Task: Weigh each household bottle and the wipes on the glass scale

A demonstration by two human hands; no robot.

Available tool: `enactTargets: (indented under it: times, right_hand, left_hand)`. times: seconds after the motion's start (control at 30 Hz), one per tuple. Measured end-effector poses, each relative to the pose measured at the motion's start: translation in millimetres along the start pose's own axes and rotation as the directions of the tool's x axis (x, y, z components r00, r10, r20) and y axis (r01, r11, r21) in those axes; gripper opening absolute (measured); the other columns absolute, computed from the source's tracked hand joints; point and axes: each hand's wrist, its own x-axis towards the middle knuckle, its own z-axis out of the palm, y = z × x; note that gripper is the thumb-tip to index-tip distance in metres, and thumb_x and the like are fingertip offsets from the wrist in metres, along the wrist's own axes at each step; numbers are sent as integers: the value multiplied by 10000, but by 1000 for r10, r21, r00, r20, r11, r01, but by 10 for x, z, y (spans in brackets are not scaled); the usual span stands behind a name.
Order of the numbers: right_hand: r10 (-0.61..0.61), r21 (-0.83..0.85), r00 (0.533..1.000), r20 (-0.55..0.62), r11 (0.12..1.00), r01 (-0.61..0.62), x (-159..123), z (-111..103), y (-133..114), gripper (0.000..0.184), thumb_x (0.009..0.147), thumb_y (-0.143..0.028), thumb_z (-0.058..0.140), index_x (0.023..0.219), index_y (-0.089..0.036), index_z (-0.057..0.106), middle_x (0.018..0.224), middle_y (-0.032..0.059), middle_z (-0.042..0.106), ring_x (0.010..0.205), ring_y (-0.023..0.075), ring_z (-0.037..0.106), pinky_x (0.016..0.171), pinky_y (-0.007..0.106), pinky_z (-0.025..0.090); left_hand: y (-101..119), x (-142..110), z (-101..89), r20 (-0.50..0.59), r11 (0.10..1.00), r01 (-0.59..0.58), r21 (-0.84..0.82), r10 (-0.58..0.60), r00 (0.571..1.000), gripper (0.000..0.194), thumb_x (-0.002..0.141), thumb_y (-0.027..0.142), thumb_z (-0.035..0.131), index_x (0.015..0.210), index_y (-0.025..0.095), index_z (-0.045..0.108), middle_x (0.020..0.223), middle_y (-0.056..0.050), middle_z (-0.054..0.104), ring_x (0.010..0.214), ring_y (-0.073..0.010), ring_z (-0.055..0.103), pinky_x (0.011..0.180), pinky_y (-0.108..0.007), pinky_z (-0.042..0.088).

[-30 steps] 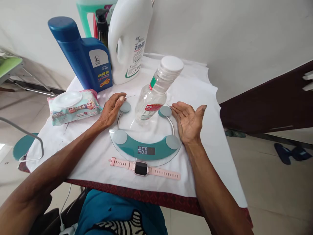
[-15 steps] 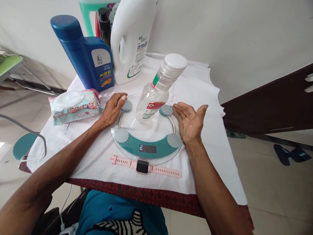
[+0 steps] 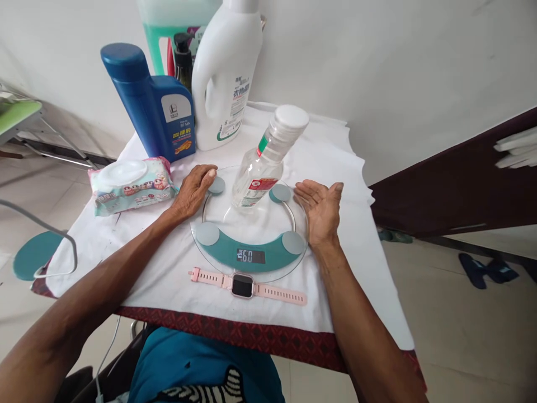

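A round glass scale (image 3: 235,253) with a teal band lies on the white cloth, and digits glow on its small display (image 3: 250,256). Upright on the glass stands a clear bottle (image 3: 262,170) with a white cap and a red label; neither hand touches it. My left hand (image 3: 195,189) rests at the scale's upper left edge, fingers extended and holding nothing. At the right edge my right hand (image 3: 321,212) lies palm up, open, with the thumb spread. A pink-strapped smartwatch (image 3: 242,285) is laid out flat just in front of the scale.
Left of my left hand lies a pack of wet wipes (image 3: 132,187). Behind stand a blue bottle (image 3: 172,117), a white detergent jug (image 3: 226,78), a black pump bottle (image 3: 183,61) and a green jug (image 3: 155,39). A grey cable (image 3: 62,232) hangs at the left.
Larger digits now show on the scale's display. The whole view has shifted slightly; both hands and the bottle keep their places around the scale.
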Motion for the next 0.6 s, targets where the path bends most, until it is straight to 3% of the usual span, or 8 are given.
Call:
enactTargets:
  times: [0.07, 0.13, 0.23, 0.3, 0.37, 0.43, 0.5, 0.6]
  right_hand:
    - [-125, -99, 991, 47, 987, 130, -23, 36, -186, 763, 877, -940, 527, 1161, -264, 737, 1301, 118, 753, 1357, 340, 662, 1237, 604, 452]
    - [-232, -138, 957, 176, 956, 258, -41, 117, -410, 732, 883, -894, 601, 1285, -291, 704, 1429, 104, 711, 1461, 340, 589, 1279, 613, 389]
    - [-262, -107, 880, 396, 939, 327, -63, 339, -703, 902, 731, -874, 799, 1424, -328, 610, 1569, 100, 623, 1539, 364, 514, 1282, 619, 385]
    - [-251, -99, 851, 461, 939, 330, -85, 526, -823, 990, 640, -771, 935, 1450, -337, 565, 1580, 103, 606, 1517, 372, 532, 1249, 616, 427]
    - [-243, -130, 853, 462, 933, 336, -116, 700, -883, 905, 643, -630, 995, 1393, -329, 588, 1501, 92, 659, 1445, 356, 589, 1210, 596, 467]
    - [-224, -188, 868, 443, 923, 335, -154, 829, -902, 693, 717, -559, 968, 1282, -307, 656, 1388, 78, 722, 1350, 337, 643, 1169, 568, 494]
    - [-198, -222, 881, 430, 923, 315, -184, 908, -896, 519, 808, -565, 895, 1205, -288, 706, 1316, 71, 751, 1270, 319, 672, 1124, 536, 513]
    - [-166, -182, 906, 389, 950, 253, -161, 963, -876, 448, 882, -605, 809, 1179, -279, 728, 1211, 55, 762, 1145, 282, 692, 1036, 481, 538]
  left_hand:
    - [1, -5, -5, 2, 1000, 9, -21, -9, 1000, 638, 1113, 650, 298, 1283, 174, 687, 1287, -144, 736, 1230, -280, 660, 1155, -480, 496]
    - [4, -8, -8, 7, 999, 16, -45, -16, 1000, 627, 1107, 649, 312, 1269, 176, 690, 1270, -141, 737, 1223, -285, 662, 1151, -487, 502]
    - [8, -13, -10, 8, 997, 27, -79, -26, 1000, 607, 1104, 628, 333, 1260, 166, 694, 1275, -150, 732, 1236, -297, 663, 1158, -498, 501]
    - [10, -19, -11, 9, 994, 31, -105, -30, 1000, 603, 1101, 615, 349, 1269, 150, 693, 1286, -162, 726, 1245, -303, 665, 1163, -501, 503]
    - [8, -26, -12, 10, 992, 34, -125, -33, 999, 583, 1104, 599, 358, 1278, 152, 690, 1293, -162, 724, 1250, -300, 666, 1163, -500, 507]
    - [-2, -32, -10, 7, 990, 33, -139, -32, 999, 543, 1110, 580, 369, 1273, 172, 687, 1295, -151, 724, 1252, -294, 666, 1158, -501, 513]
    - [-16, -34, -4, 3, 988, 29, -154, -29, 1000, 511, 1112, 569, 381, 1263, 187, 685, 1289, -141, 725, 1248, -291, 667, 1153, -504, 517]
    - [-34, -33, 6, 3, 983, 30, -179, -30, 1000, 507, 1113, 569, 390, 1263, 186, 685, 1284, -136, 719, 1251, -291, 666, 1154, -506, 517]
